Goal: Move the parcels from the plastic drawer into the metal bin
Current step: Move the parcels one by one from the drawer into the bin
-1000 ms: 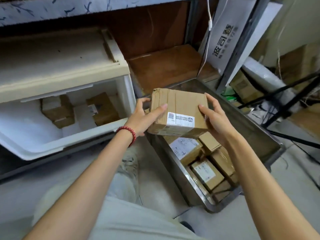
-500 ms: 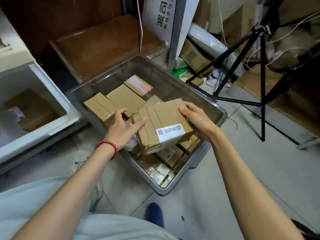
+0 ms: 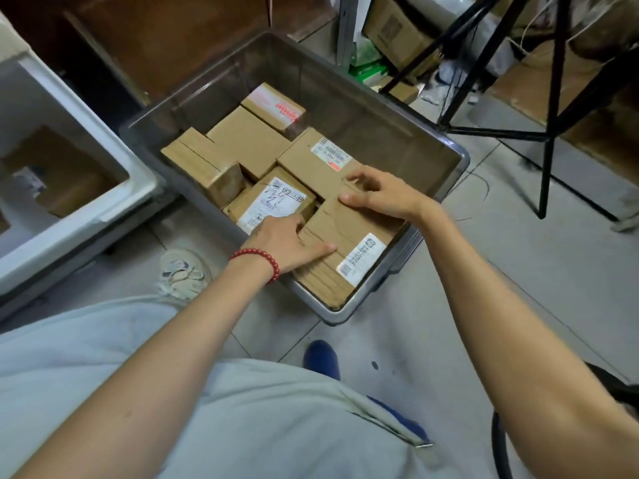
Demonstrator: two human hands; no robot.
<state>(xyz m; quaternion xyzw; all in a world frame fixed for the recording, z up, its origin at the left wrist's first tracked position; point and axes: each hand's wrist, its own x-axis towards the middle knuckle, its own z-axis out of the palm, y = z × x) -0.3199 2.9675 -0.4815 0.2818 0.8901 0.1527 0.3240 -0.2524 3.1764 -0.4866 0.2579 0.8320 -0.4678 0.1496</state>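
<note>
A brown cardboard parcel [image 3: 340, 224] with a white label lies flat in the near corner of the metal bin [image 3: 451, 150]. My left hand [image 3: 287, 240] grips its left edge, thumb on top and fingers down the side. My right hand [image 3: 383, 195] holds its far edge with curled fingers. Several other parcels [image 3: 249, 140] fill the left and middle of the bin, one with a handwritten label [image 3: 273, 202]. The white plastic drawer [image 3: 117, 191] stands open at the left, with a brown parcel [image 3: 69, 181] blurred inside it.
A black tripod [image 3: 549, 115] stands right of the bin. Cardboard boxes [image 3: 394, 29] and a green packet [image 3: 366, 67] lie behind it. A wooden board [image 3: 173, 39] sits behind the bin. My shoes [image 3: 321, 357] are on the tiled floor near the bin.
Both hands carried the parcel from in front of the drawer to the right over the bin, then lowered it flat into the near corner. The view swung right and down.
</note>
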